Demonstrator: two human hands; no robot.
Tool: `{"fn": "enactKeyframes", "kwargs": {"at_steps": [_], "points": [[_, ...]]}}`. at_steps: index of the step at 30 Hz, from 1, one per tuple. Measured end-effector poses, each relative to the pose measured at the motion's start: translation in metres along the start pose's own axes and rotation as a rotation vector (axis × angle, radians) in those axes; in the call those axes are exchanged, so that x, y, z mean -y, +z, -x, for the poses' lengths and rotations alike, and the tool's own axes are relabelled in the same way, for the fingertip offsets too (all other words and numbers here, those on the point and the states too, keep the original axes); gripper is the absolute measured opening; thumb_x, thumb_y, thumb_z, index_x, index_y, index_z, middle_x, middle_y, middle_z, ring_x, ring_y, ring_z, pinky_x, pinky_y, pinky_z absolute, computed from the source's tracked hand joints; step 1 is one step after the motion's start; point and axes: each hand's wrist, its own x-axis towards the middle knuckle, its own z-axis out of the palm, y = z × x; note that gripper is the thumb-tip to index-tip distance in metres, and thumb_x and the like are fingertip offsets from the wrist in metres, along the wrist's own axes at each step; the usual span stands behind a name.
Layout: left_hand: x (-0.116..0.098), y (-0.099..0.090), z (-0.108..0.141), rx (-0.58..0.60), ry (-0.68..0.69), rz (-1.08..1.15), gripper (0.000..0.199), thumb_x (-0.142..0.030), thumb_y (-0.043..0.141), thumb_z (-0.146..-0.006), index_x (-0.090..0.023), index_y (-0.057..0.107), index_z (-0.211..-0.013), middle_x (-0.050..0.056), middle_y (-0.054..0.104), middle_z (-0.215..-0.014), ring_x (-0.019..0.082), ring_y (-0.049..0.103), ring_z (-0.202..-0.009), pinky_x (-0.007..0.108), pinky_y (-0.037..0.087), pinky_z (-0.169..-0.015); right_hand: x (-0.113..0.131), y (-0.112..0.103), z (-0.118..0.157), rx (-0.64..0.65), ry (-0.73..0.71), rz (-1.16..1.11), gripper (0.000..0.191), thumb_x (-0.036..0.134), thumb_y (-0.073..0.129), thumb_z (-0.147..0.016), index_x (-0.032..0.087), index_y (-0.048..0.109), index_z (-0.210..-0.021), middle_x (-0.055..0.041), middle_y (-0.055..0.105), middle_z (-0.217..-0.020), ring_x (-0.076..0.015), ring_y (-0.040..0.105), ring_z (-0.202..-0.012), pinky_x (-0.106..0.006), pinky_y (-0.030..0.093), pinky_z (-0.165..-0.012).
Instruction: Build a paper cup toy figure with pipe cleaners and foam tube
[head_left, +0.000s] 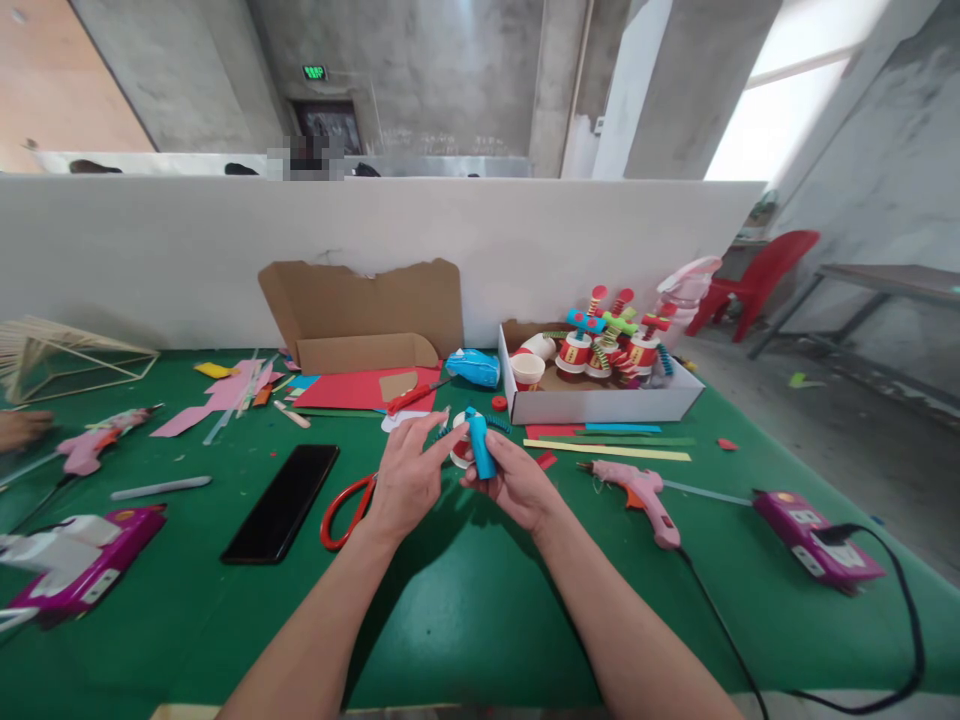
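A blue paper roll [482,450] is gripped in my right hand [519,482], thumb on its side and fingers beneath. Behind the roll, a white paper cup [459,450] with dark green coiled paper strips [498,424] shows in part; whether it is joined to the roll is hidden. My left hand [409,475] has its fingers stretched out, the index fingertip against the roll's left side. A red scissors handle [348,512] sticks out beside my left wrist; the rest is covered by the hand.
A white box [607,405] holds several decorated cups. To the right lie a pink glue gun [637,490] and a purple power strip [817,540]. A black phone [281,505] and a grey pen [161,488] lie left. Another person's hand [24,430] is at the left edge.
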Motion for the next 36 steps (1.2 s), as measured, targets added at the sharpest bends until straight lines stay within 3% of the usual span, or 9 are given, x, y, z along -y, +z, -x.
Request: {"fn": "enactKeyframes", "kwargs": {"at_steps": [7,18,24,28,31,33,36], "points": [[-0.001,0.0,0.0,-0.009,0.013,0.041,0.049,-0.005,0.04,-0.087,-0.027,0.062,-0.124,0.011,0.055,-0.122,0.024,0.05,-0.115,0.043,0.044,-0.097,-0.001,0.0,-0.002,-0.014,-0.013,-0.048,0.029,0.039,0.074,-0.075,0.018,0.064,-0.091,0.0011,0.067,-0.076,-0.0097,0.059,-0.057,-0.027,0.054,-0.06],[-0.001,0.001,0.0,-0.029,-0.01,0.095,0.043,-0.003,0.043,-0.086,-0.022,0.063,-0.119,0.011,0.057,-0.117,0.023,0.052,-0.11,0.041,0.046,-0.094,0.002,-0.002,-0.003,-0.045,0.023,-0.171,0.021,0.034,0.065,-0.084,0.017,0.065,-0.096,-0.0004,0.067,-0.075,-0.0101,0.06,-0.062,-0.025,0.054,-0.066],[-0.002,0.0,-0.001,-0.052,-0.037,0.173,0.037,-0.004,0.044,-0.085,-0.019,0.063,-0.113,0.01,0.06,-0.113,0.021,0.054,-0.106,0.038,0.046,-0.093,0.002,-0.002,-0.004,-0.077,-0.015,-0.165,0.019,0.033,0.067,-0.082,0.016,0.066,-0.09,-0.0029,0.07,-0.079,-0.0148,0.066,-0.071,-0.028,0.055,-0.071],[-0.006,-0.004,-0.004,-0.013,-0.188,0.333,0.018,-0.016,0.047,-0.088,-0.016,0.064,-0.094,0.007,0.065,-0.091,0.018,0.058,-0.087,0.031,0.049,-0.08,0.003,-0.001,-0.005,-0.104,-0.134,-0.176,0.018,0.031,0.073,-0.077,0.018,0.065,-0.087,-0.0013,0.071,-0.082,-0.0155,0.067,-0.076,-0.031,0.055,-0.076],[-0.013,-0.004,-0.005,0.109,-0.368,0.524,0.021,-0.028,0.049,-0.089,-0.017,0.063,-0.078,0.003,0.064,-0.073,0.014,0.057,-0.068,0.025,0.047,-0.068,0.004,0.0,-0.006,-0.143,-0.231,-0.173,0.02,0.031,0.075,-0.074,0.021,0.064,-0.087,-0.001,0.072,-0.089,-0.0157,0.067,-0.083,-0.031,0.055,-0.079],[-0.019,-0.001,-0.006,0.173,-0.483,0.683,0.023,-0.033,0.052,-0.087,-0.017,0.066,-0.079,0.003,0.068,-0.075,0.014,0.059,-0.067,0.024,0.048,-0.067,0.004,0.0,-0.006,-0.151,-0.267,-0.159,0.021,0.031,0.075,-0.074,0.022,0.064,-0.089,-0.0017,0.072,-0.097,-0.0164,0.066,-0.089,-0.032,0.055,-0.08],[-0.026,0.005,-0.007,0.173,-0.671,0.916,0.025,-0.038,0.062,-0.079,-0.018,0.071,-0.091,0.004,0.072,-0.082,0.014,0.061,-0.066,0.025,0.05,-0.065,0.003,0.003,-0.006,-0.133,-0.283,-0.13,0.026,0.033,0.073,-0.075,0.023,0.064,-0.097,-0.0034,0.071,-0.106,-0.0186,0.064,-0.1,-0.033,0.054,-0.083]]}}
